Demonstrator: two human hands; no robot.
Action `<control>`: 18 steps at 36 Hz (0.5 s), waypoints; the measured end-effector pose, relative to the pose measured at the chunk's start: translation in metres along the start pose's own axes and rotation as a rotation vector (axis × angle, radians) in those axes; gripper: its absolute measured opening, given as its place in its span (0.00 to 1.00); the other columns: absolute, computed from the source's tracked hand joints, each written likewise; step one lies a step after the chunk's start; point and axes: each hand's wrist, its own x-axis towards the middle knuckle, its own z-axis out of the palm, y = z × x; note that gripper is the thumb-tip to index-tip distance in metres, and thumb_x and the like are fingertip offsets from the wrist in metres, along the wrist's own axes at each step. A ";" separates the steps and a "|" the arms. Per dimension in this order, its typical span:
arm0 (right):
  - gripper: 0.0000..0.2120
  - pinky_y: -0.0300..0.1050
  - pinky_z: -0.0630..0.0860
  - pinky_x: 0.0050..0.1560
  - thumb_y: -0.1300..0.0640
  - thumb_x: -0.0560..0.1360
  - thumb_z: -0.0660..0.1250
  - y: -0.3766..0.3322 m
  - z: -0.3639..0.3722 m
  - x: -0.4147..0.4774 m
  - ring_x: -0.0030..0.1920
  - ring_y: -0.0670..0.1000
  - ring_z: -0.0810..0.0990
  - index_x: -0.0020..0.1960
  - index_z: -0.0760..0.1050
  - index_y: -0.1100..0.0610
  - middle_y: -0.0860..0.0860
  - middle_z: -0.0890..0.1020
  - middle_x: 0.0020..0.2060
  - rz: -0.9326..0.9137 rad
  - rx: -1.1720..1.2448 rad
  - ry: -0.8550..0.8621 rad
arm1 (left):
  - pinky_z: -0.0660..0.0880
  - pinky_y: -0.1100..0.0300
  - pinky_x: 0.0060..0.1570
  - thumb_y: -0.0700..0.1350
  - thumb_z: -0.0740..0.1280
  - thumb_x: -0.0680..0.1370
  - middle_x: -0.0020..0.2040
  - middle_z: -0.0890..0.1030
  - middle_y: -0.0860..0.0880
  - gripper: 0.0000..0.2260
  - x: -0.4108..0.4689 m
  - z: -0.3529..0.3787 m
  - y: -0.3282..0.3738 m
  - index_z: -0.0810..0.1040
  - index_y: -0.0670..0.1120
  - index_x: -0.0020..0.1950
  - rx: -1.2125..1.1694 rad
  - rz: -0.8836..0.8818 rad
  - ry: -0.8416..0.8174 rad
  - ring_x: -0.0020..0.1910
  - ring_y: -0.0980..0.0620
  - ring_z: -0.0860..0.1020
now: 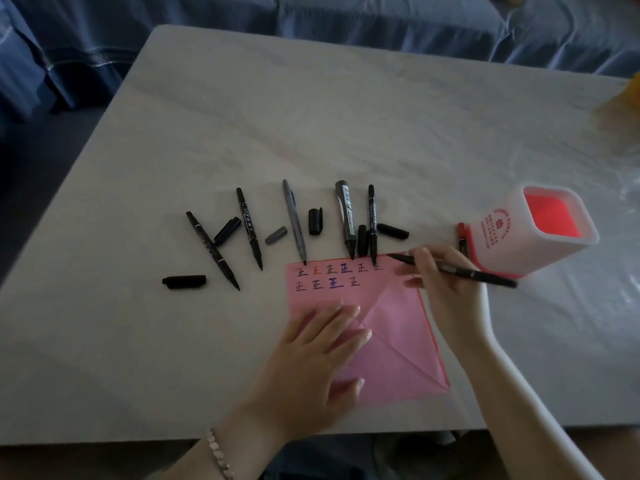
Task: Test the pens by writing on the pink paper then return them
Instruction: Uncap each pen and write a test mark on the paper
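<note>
Pink paper [391,327] lies at 6 o'clock on the bench [311,116]. It carries ten written marks, six in the top row and four below.
Left hand [311,348] lies flat on the paper's lower left with fingers straight, holding nothing.
Right hand [446,285] grips one black pen [485,276], tip at the paper's top right edge.
Five uncapped pens [294,220] lie in a row at the paper's 10 to 12 o'clock, four black and one grey.
Six loose caps [183,282] lie among them.
One white holder [498,237] with a red inside sits at the paper's 2 o'clock, with one red pen [461,237] against its left side.
</note>
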 end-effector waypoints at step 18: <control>0.21 0.30 0.62 0.26 0.62 0.72 0.67 0.027 0.039 0.001 0.22 0.42 0.65 0.23 0.65 0.53 0.43 0.70 0.17 -0.002 -0.105 0.303 | 0.54 0.52 0.68 0.59 0.59 0.72 0.68 0.71 0.48 0.23 0.000 -0.001 0.000 0.73 0.53 0.65 -0.060 -0.016 -0.010 0.69 0.50 0.66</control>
